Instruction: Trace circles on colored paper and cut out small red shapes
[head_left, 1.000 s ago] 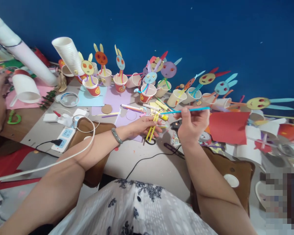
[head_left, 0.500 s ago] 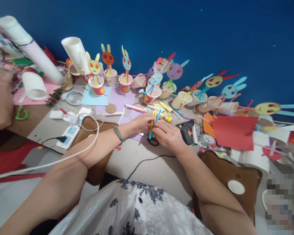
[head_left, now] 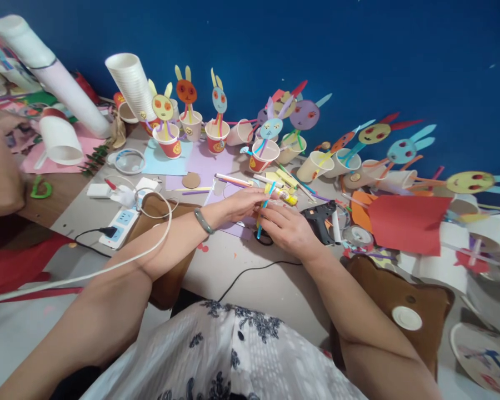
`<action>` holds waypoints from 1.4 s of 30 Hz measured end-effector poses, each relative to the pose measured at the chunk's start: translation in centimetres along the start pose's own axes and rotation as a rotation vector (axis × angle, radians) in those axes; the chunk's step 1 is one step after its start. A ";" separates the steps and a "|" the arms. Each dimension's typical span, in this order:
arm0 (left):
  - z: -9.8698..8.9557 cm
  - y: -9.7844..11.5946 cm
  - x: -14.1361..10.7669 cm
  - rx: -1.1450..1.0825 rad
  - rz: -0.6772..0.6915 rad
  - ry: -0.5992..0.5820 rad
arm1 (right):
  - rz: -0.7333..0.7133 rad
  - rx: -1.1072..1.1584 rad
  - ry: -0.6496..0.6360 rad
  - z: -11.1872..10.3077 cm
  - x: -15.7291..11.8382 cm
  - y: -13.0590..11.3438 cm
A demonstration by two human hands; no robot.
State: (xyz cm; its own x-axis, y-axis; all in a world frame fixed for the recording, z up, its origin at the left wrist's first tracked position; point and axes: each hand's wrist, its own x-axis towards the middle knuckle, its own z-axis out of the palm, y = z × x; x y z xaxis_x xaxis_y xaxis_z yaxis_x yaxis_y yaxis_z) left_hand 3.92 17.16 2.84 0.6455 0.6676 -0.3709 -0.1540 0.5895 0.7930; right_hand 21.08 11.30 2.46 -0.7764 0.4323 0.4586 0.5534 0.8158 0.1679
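Note:
Close together over the table, my left hand (head_left: pixel 246 203) and my right hand (head_left: pixel 286 226) are both closed around a thin blue pipe cleaner (head_left: pixel 270 191). It stands up at a slant between my fingertips, its lower end showing below them. Something yellow is partly hidden at my fingers. Just behind my hands lies a yellow tube (head_left: pixel 290 198). Black scissor handles (head_left: pixel 266 240) show under my right hand. To its right rests a black glue gun (head_left: pixel 321 221).
Paper cups with rabbit-faced puppets (head_left: pixel 261 155) line the blue wall. A stack of white cups (head_left: pixel 129 83) stands back left. A power strip (head_left: pixel 120 226) and white cable lie left. Red paper (head_left: pixel 406 225) and tape (head_left: pixel 357 236) lie right. Another person's arm (head_left: pixel 2 166) is far left.
The view has shifted slightly, so the table things sit a little further right. My hands stay together on the blue pipe cleaner. The other person's hand at far left has moved.

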 end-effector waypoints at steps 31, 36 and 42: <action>-0.6 -1.3 0.2 0.135 -0.142 -0.327 | 1.283 1.304 0.280 1.5 -0.3 1.9; -0.7 -1.4 0.2 0.120 -0.157 -0.344 | 1.314 1.322 0.290 1.4 0.0 1.7; -1.1 -1.5 0.3 0.111 -0.140 -0.351 | 1.307 1.353 0.274 1.5 -0.2 1.8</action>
State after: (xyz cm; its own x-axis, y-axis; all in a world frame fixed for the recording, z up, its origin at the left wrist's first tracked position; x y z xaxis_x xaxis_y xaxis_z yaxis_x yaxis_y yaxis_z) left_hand 3.53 16.96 1.08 0.8741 0.3765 -0.3068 0.0235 0.5982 0.8010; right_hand 21.78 13.32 1.35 0.0123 0.9878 -0.1556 -0.0074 -0.1555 -0.9878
